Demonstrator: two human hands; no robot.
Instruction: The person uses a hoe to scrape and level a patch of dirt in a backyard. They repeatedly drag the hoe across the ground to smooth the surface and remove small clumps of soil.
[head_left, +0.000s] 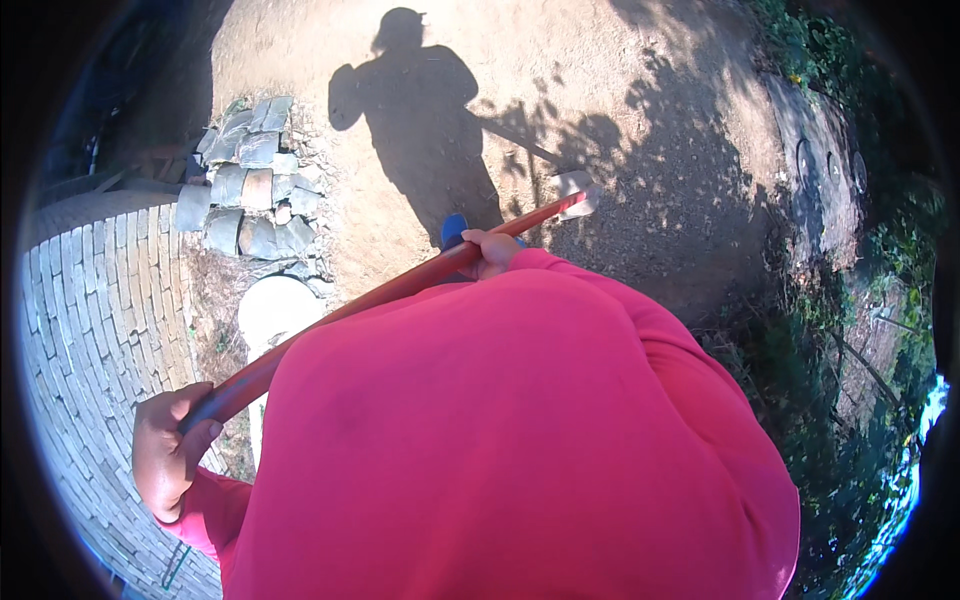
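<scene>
A long red pole (390, 289) runs slantwise across the front of my body. My left hand (169, 442) is wrapped around its near end, out at the left by the brick wall. Farther along, beside my chest, my right hand (491, 253) grips the same pole. At the pole's far end a pale, flat tool head (576, 184) is over or on the dirt; whether it is a hoe or a shovel I cannot tell. A blue shoe (454, 227) shows just beyond my right hand. My pink sleeves and shirt hide the rest of my legs.
Grey roof tiles (255, 187) lie stacked on the left, near a brick wall (105, 315). A white round-topped object (277, 311) stands below them. Bare dirt (555, 45) stretches ahead under my shadow. A grey slab-like block (814, 172) and bushes (817, 45) line the right.
</scene>
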